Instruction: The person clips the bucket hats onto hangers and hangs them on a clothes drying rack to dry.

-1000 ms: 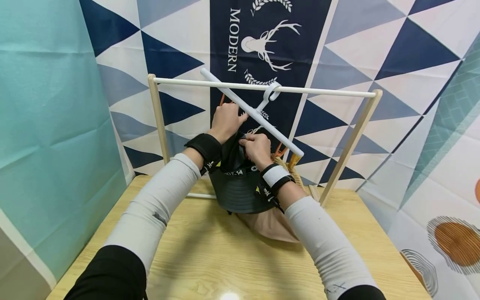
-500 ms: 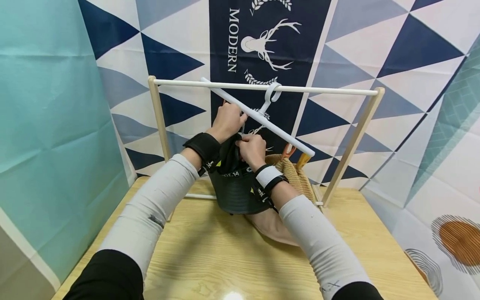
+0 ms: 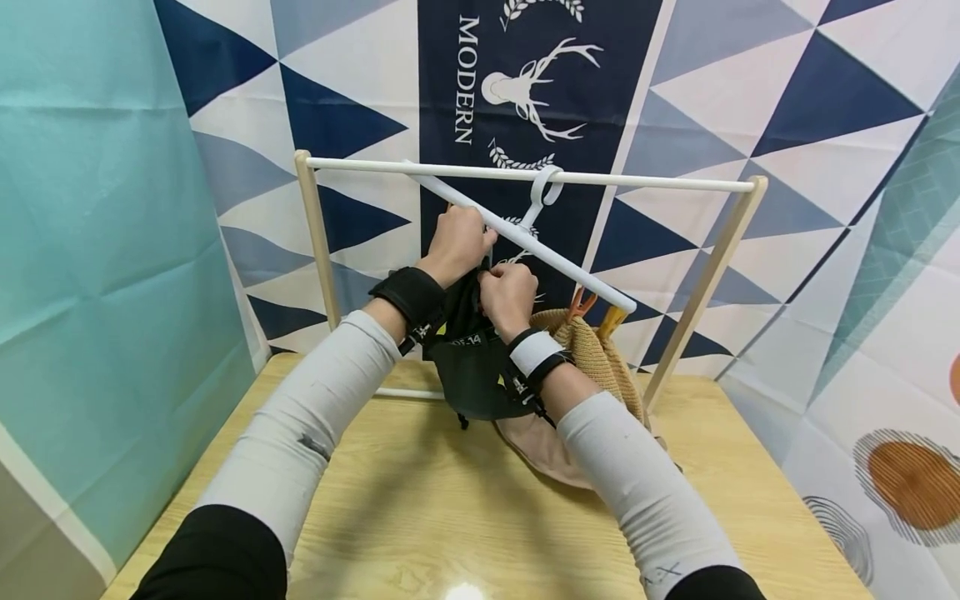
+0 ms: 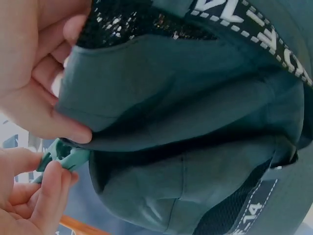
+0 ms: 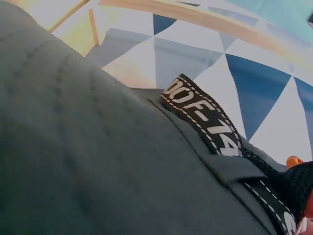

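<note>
A dark green bucket hat point(image 3: 483, 383) with a black lettered band hangs under a white clip hanger point(image 3: 555, 262). My left hand point(image 3: 459, 240) holds the folded crown of the hat just below the hanger bar. Beside it, my right hand point(image 3: 508, 296) pinches a green clip point(image 4: 73, 159) at the crown's edge, as the left wrist view shows. Whether the clip bites the cloth cannot be told. The hat's side and band point(image 5: 205, 117) fill much of the right wrist view, with only a sliver of fingers at its corner.
The hanger hooks over a white rail point(image 3: 637, 181) on a wooden-legged rack point(image 3: 705, 292). An orange clip point(image 3: 581, 302) and a yellow clip point(image 3: 612, 322) hang at its right end, above a tan knitted item point(image 3: 592, 350). Pink cloth point(image 3: 543, 450) lies on the wooden table point(image 3: 450, 500).
The hanger bar's near end has swung to the right and its far end down slightly. The tan item shows more. My right hand shifted left, then slightly back; the hat's brim has turned and lifted.
</note>
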The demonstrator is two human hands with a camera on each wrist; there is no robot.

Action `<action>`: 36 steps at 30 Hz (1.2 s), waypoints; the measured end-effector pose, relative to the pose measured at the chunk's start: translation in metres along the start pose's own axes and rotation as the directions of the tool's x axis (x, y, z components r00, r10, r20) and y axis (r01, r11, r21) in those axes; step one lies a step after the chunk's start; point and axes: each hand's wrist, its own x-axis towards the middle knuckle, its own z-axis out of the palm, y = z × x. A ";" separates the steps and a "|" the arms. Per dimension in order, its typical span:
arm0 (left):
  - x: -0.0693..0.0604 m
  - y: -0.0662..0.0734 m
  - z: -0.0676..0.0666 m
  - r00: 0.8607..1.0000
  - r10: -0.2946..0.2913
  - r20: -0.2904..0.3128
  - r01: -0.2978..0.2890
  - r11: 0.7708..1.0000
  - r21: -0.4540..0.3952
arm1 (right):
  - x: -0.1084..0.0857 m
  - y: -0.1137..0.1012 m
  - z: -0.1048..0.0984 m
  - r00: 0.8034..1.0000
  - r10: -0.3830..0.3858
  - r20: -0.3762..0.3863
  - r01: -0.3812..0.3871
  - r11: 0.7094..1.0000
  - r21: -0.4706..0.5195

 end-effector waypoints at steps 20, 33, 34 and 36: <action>-0.010 0.002 0.011 0.999 0.030 -0.036 -0.031 0.999 -0.015 | -0.002 0.001 -0.001 0.995 -0.042 -0.094 0.046 0.998 0.046; -0.019 -0.011 0.021 0.994 -0.031 -0.107 0.022 0.997 -0.080 | 0.003 0.008 -0.008 0.996 0.035 0.077 -0.033 0.999 -0.024; -0.019 -0.011 0.021 0.994 -0.036 -0.104 0.028 0.997 -0.075 | 0.003 0.009 -0.010 0.996 0.037 0.077 -0.035 0.999 -0.025; -0.021 -0.010 0.020 0.994 -0.046 -0.103 0.039 0.997 -0.073 | 0.003 0.012 -0.012 0.996 0.031 0.080 -0.029 0.999 -0.026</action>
